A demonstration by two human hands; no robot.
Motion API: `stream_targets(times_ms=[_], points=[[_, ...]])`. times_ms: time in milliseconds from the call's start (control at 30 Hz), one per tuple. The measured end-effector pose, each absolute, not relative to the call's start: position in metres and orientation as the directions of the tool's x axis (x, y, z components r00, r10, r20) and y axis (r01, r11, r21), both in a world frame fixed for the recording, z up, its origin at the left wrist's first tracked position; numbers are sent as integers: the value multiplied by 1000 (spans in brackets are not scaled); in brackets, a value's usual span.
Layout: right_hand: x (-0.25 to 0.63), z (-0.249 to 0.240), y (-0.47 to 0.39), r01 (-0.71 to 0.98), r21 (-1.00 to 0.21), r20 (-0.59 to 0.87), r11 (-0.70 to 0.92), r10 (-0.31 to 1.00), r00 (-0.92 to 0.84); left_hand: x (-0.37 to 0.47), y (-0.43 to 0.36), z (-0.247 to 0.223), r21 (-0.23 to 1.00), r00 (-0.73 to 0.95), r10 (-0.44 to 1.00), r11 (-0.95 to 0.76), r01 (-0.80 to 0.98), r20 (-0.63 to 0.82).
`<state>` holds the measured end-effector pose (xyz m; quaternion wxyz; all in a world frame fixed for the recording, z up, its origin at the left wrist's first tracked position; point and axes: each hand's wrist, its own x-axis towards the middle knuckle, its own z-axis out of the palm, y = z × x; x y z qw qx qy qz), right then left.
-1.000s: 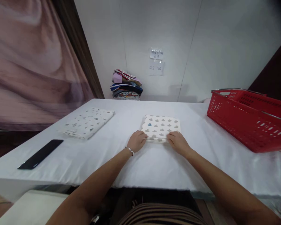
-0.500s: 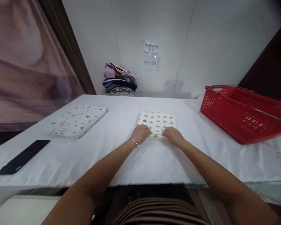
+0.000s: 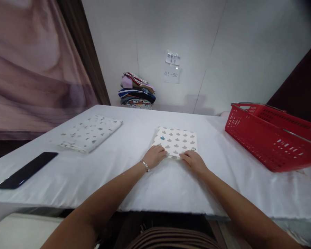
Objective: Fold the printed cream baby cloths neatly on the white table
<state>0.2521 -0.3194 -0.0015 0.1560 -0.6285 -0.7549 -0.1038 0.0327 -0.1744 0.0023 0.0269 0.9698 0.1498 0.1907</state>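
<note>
A folded white cloth (image 3: 175, 140) printed with rows of grey shapes lies flat on the white-covered table, a small blue motif near its left side and a green one by its right. At its near left corner, my left hand (image 3: 155, 155), with a bracelet at the wrist, has its fingers closed over the edge. My right hand (image 3: 194, 162) grips the near edge towards the right, thumb pointing inward. Both thumbs' undersides are hidden. Further left rests a second folded white cloth (image 3: 93, 133) with small scattered prints.
A black phone-like slab (image 3: 27, 170) lies at the table's left front. On the right stands a red plastic basket (image 3: 264, 138) with metal handles. Stacked folded fabrics (image 3: 137, 91) sit beyond the far edge, against a wall with paper signs (image 3: 171, 74). A pink curtain (image 3: 23, 69) hangs at left.
The cloth's top layer has come towards me, so the strip of lower layer at its near edge is mostly covered. Both hands stay on that edge. The whole view has shifted slightly.
</note>
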Motion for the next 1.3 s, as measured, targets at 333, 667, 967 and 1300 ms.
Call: stream_targets(times_ms=[333, 667, 967, 1300], points=[[249, -11, -320, 975, -132, 437, 181, 893, -106, 65, -172, 19, 281, 750, 510, -860, 427, 422], [253, 23, -290, 881, -468, 388, 69, 912, 135, 76, -161, -7, 238, 702, 702, -708, 666, 123], [278, -13, -238, 938, -118, 245, -326, 906, 346, 71, -165, -2, 244, 715, 696, -706, 665, 67], [276, -21, -240, 937, -54, 251, -345, 904, 347, 117, -122, 37, 254, 691, 722, -674, 693, 32]])
